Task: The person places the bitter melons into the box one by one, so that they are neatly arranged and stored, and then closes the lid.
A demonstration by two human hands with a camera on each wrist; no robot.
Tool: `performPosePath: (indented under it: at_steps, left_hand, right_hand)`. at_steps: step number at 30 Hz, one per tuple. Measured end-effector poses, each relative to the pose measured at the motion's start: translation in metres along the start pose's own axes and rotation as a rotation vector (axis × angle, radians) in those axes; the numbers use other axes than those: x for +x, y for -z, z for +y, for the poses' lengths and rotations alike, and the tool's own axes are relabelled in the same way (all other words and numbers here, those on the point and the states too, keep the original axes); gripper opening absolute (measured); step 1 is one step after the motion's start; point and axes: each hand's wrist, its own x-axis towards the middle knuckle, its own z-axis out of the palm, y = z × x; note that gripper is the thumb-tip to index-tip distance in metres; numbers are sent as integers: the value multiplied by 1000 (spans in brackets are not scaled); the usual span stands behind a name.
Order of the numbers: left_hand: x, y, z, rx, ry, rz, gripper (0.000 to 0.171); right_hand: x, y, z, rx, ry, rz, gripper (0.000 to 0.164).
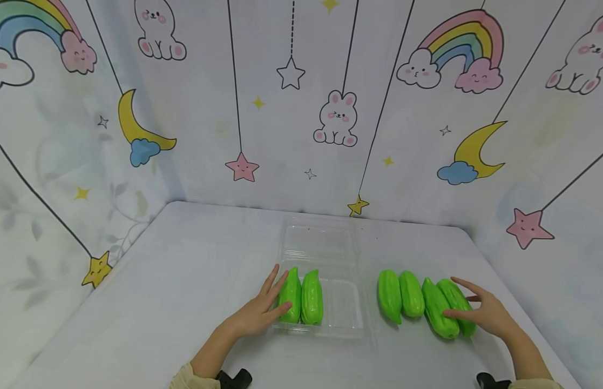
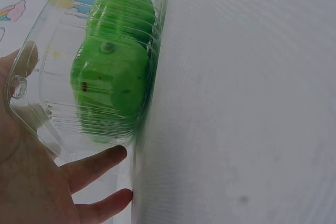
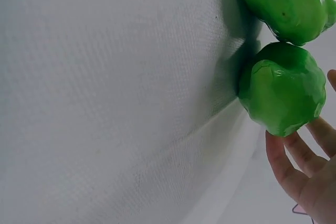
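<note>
A: Which hand's nearer the loose row?
B: Right hand point(image 1: 486, 310). It's at the rightmost green vegetable point(image 1: 455, 296), right side of the worktop point(image 1: 209, 237).
A: Grip?
B: Wide. Fingers on the far and right side, thumb reaching left across it. Right wrist view: fingertips look in contact; can't tell if the thumb presses.
A: Long axis?
B: Near to far, far end leaning left. Thumb and fingers straddle it; that's the relation that counts, I'd judge.
A: Clear box point(image 1: 342, 308)?
B: Left of it, past the other three loose vegetables point(image 1: 411, 294). Bare half is the right one, facing the row; two boxed vegetables point(image 1: 312, 297) lie near-far in the left half. Lid's open on the far side.
A: Left hand point(image 1: 255, 313)?
B: At the box's left edge, fingers spread, grip wide, well apart from the row.
</note>
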Motion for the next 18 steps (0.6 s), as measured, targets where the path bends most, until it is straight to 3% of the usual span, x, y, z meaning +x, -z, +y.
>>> performPosePath:
  at_steps: [9,18]
  left_hand:
    - [-1,0,1,-1,4,-8,69]
    - [0,1,0,12,5,-11,70]
  right_hand:
    - [-1,0,2,7,-33,-52,82]
    - [-2,1,2,37,-4,-86,77]
